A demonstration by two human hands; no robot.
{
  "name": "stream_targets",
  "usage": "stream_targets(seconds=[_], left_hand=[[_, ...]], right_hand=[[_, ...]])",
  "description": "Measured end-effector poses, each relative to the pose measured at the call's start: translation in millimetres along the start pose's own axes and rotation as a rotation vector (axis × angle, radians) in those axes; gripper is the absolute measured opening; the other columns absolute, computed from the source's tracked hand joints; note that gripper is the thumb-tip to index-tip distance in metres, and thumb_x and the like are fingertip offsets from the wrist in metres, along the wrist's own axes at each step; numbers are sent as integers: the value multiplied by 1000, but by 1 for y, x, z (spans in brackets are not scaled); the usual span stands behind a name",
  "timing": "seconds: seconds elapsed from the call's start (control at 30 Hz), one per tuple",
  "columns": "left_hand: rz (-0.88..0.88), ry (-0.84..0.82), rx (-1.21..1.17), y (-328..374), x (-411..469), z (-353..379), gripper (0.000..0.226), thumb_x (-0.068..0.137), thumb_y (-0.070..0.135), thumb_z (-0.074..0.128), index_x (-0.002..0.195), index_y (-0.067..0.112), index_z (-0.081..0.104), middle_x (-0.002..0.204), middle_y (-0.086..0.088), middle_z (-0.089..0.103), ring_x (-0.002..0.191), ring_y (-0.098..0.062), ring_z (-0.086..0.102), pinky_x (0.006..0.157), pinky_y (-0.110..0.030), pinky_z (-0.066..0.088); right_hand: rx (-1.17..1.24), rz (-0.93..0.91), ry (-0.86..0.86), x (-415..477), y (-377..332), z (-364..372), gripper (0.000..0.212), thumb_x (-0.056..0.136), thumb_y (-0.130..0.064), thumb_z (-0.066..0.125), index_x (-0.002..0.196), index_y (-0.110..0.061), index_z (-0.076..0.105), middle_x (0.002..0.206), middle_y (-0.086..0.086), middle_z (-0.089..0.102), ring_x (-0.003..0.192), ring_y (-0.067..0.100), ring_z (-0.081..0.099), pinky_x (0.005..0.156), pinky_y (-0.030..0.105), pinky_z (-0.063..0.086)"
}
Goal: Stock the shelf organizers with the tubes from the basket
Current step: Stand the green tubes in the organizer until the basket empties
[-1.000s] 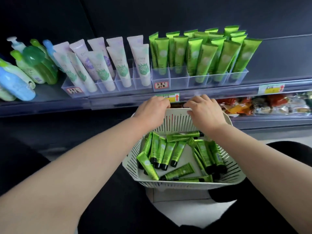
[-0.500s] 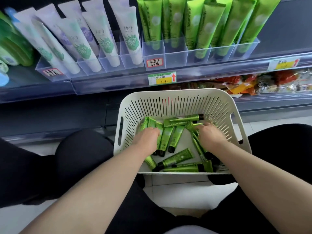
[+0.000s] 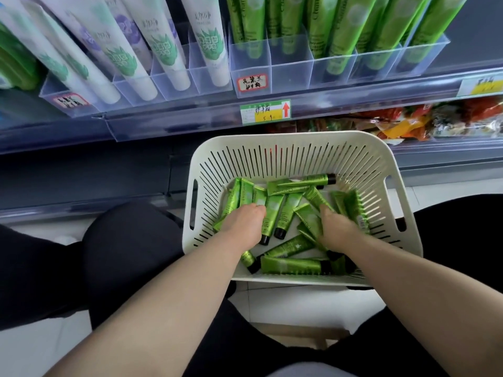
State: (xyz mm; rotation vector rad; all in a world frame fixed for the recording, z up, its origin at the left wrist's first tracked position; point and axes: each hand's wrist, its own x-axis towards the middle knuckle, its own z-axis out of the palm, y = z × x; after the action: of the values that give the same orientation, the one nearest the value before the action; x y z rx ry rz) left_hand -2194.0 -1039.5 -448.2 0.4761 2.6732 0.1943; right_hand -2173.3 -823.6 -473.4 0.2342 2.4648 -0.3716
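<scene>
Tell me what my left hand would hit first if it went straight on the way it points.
The left hand points forward and down into the basket, so it would likely meet the green tubes lying right in front of it first, then the basket's far wall.

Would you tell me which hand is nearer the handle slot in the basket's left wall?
Left. The left hand lies on the tubes just right of that slot; the right hand is across the basket, nearer the opposite wall.

I see the left hand [image 3: 244, 225] and right hand [image 3: 338, 230] off the far rim of the white slotted plastic basket [image 3: 285, 137]; both now lie among its small green tubes [image 3: 291, 265] (fingers buried, grip unclear).
</scene>
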Motion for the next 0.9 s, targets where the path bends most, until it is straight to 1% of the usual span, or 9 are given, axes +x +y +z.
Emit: stream_targets(seconds=[0.1,0.17,0.27,0.37,0.5,0.63,0.73,0.8,0.9], left_hand=[[6,-13,7,1,-1,1,33,87,-5,54,116,11,59,110,-4,60,95,-21,59,77,-37,54],[5,-24,13,0,-1,2,34,87,-5,55,116,11,59,110,-5,60,95,-21,59,77,-37,54],[-22,-41,15,-2,0,2,34,85,-7,54,114,11,60,109,-6,60,94,-22,60,76,-39,54],[-55,-49,6,-3,2,3,34,85,-6,55,115,9,60,109,-7,60,96,-24,60,80,-41,55],[-82,-2,-12,-1,8,7,40,83,-6,54,121,7,54,117,-9,55,107,-24,52,88,-36,50],[-158,85,-20,0,16,7,44,83,-5,56,126,3,49,126,-12,49,115,-25,48,97,-32,44],[-230,-21,-58,-5,18,10,35,85,-1,57,119,4,53,122,-12,50,114,-27,49,96,-35,45],[-238,-87,-74,-7,19,14,39,85,2,60,123,5,53,125,-12,47,118,-29,47,97,-38,45],[-260,-124,-104,-10,22,17,45,86,4,60,130,8,48,128,-13,46,121,-33,45,98,-41,43]], right_hand=[[-138,-77,-25,-2,-2,7,78,85,-17,60,148,-13,15,135,18,42,122,35,47,93,39,45],[-171,-87,-14,-2,-2,4,76,82,-18,61,146,-15,20,132,17,44,119,35,48,90,40,46],[-194,-96,2,-1,-5,-2,60,79,-22,61,135,-18,38,121,11,50,108,31,54,79,37,50],[-105,-123,67,-1,-12,-7,39,85,-35,55,121,-21,49,110,5,56,98,26,58,73,34,50],[22,-159,180,-4,-17,-10,31,89,-30,52,115,-14,44,95,4,60,83,27,58,64,34,46],[141,-174,239,-5,-19,-17,44,90,-26,48,130,-15,33,85,5,60,72,27,56,54,33,40],[148,-190,254,-7,-24,-20,46,92,-30,44,135,-18,33,80,1,58,68,24,54,51,32,39],[164,-209,259,-8,-27,-19,44,93,-28,43,134,-14,36,80,2,59,68,25,53,55,33,43],[265,-250,230,-9,-31,-15,38,94,-24,43,128,-7,37,69,-2,53,63,22,53,48,31,37]])
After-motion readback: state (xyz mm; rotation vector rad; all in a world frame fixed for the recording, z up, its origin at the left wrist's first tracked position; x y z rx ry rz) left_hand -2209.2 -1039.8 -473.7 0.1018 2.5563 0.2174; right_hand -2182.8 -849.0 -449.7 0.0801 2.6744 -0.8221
